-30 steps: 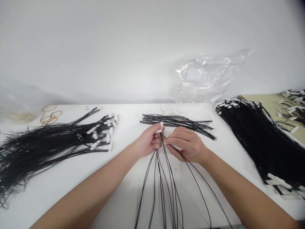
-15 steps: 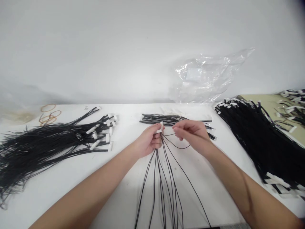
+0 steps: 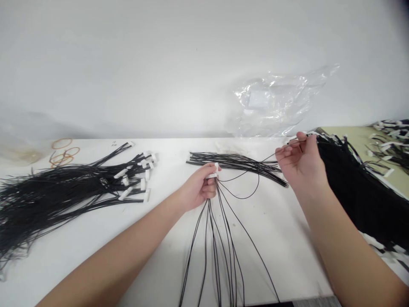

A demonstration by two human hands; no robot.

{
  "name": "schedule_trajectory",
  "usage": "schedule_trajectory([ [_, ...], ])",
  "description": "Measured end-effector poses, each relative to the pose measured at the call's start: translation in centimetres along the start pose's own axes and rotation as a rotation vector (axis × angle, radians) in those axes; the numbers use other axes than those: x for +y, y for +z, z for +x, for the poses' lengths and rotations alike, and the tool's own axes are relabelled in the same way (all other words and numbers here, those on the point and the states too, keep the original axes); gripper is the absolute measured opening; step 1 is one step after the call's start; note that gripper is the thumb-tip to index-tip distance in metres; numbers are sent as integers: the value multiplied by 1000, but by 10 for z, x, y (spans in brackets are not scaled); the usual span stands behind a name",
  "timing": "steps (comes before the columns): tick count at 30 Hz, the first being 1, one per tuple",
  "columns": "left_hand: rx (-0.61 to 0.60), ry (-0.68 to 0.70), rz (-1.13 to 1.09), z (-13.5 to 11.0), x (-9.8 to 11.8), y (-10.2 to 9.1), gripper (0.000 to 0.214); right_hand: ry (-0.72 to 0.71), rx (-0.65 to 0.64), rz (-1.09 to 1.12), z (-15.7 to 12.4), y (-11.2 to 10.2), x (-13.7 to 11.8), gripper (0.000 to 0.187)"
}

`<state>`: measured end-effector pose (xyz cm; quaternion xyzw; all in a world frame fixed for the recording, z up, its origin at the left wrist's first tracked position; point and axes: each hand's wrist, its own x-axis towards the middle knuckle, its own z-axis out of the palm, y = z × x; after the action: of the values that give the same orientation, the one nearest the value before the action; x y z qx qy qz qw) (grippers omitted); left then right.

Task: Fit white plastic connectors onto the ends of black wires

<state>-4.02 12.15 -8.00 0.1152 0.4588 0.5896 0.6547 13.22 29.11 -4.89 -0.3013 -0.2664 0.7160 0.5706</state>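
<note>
My left hand (image 3: 203,187) is closed on a white plastic connector (image 3: 212,175), pinched between thumb and fingers at mid-table. Several thin black wires (image 3: 229,238) hang from that connector toward the front edge. One black wire (image 3: 258,183) loops out to the right and up to my right hand (image 3: 300,164). That hand is raised palm-up beside the right-hand pile, its fingers curled around the wire; the exact grip is partly hidden. Just behind my left hand lies a loose bundle of cut black wires (image 3: 236,162).
To the left is a pile of black wires with white connectors (image 3: 79,187), with orange rubber bands (image 3: 64,160) behind it. A thick stack of black harnesses (image 3: 354,187) covers the right side. A clear plastic bag (image 3: 281,104) rests against the wall. More harnesses (image 3: 393,140) lie on a yellowish surface.
My right hand has moved away to the right and up from beside the left hand, turning palm-up, with the wire trailing to it. My left hand stays on the connector.
</note>
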Motion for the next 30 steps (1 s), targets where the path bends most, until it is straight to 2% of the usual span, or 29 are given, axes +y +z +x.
schedule_trajectory([
  [3,-20,11,17,0,0,0,14,-12,-19,39,0,0,-8,29],
  [6,-33,15,26,-1,0,0,13,28,-170,-85,-11,2,-14,20],
  [8,-38,17,30,-1,0,0,13,0,-287,-289,-23,3,-14,19],
  [13,-45,26,40,-1,0,1,13,-207,-565,-888,-56,5,4,12],
  [17,-45,36,55,0,-1,1,15,-399,-679,-1203,-66,4,18,10],
  [20,-44,39,61,1,-1,1,15,-507,-719,-1265,-66,3,20,9],
  [30,-36,43,72,-1,0,3,14,-647,-792,-1295,-66,5,19,8],
])
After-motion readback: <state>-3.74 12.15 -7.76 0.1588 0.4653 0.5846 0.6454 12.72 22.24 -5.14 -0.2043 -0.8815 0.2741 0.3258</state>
